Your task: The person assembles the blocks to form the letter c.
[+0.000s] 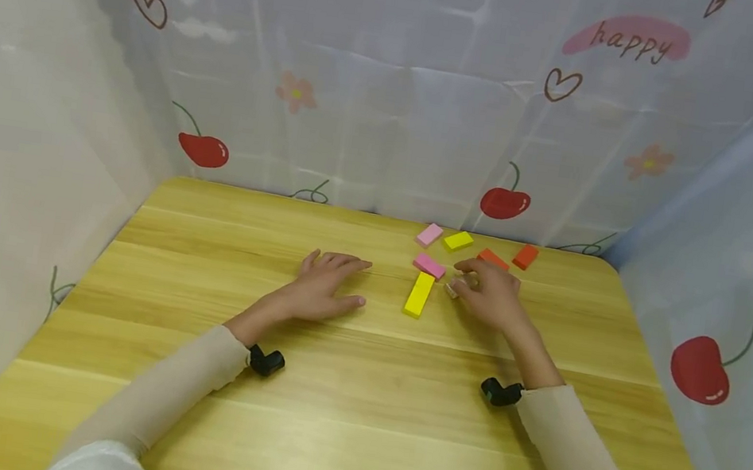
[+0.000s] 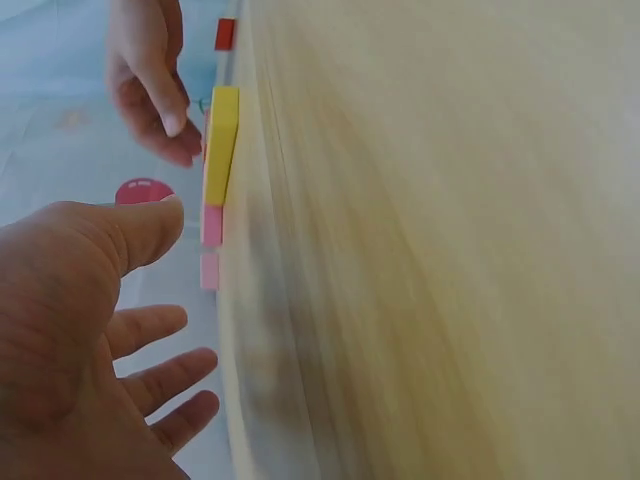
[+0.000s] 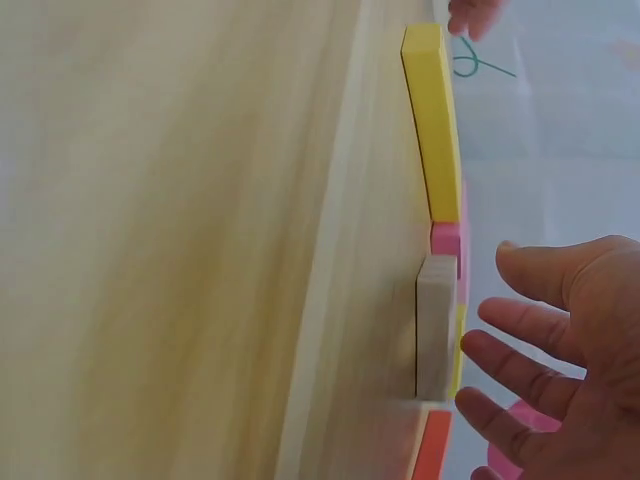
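My right hand (image 1: 489,293) hovers just over a plain wooden block (image 3: 436,330), fingers spread and thumb apart, gripping nothing. In the head view that hand partly covers the plain block. To its left, a yellow block (image 1: 419,295) lies with its far end by a pink block (image 1: 429,266). An orange block (image 1: 493,259) shows partly behind the right hand. My left hand (image 1: 325,290) is held over the table left of the blocks, fingers apart and holding nothing; the left wrist view shows its thumb and fingers extended.
Near the table's back edge lie another pink block (image 1: 429,234), a second yellow block (image 1: 458,241) and a red-orange block (image 1: 526,257). Printed curtains (image 1: 391,133) surround the wooden table (image 1: 348,440) at the back and sides. A black wrist camera (image 1: 267,363) sits at the left cuff.
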Motion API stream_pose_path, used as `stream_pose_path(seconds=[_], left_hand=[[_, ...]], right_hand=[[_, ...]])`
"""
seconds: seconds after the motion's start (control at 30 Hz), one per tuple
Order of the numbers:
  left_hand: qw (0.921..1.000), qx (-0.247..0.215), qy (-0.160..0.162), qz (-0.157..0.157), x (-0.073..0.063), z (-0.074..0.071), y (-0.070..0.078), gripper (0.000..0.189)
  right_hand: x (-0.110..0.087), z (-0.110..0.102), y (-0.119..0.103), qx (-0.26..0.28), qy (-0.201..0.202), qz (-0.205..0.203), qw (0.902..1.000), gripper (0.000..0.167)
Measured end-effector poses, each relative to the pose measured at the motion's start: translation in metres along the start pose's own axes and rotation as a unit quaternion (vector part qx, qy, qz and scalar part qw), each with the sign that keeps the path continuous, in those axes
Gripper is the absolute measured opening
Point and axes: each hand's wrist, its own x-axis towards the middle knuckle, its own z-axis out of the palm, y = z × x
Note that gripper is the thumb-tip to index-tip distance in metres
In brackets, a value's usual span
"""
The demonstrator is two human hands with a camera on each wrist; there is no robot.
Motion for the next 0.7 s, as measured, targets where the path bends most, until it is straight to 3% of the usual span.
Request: stream_pose_path(seconds=[0.2, 0.33, 0.7], left_hand=[[0.9986, -0.051, 0.011, 0.008, 0.025, 0.013, 0.013, 0.063], [0.9959, -0.087, 0.027, 0.002, 0.043, 0.019, 0.021, 0.054], [0.9926, -0.114, 0.041, 0.000, 0.071, 0.037, 0.035, 0.053]], right_hand=[[0.016, 0.005, 0.000, 0.023, -0.010, 0.022, 0.9994, 0.042], [0.027, 0.007, 0.002, 0.024, -0.003, 0.009, 0.9997, 0.039], [0.046, 0.018, -0.003, 0.025, -0.025, 0.021, 0.9992, 0.029]])
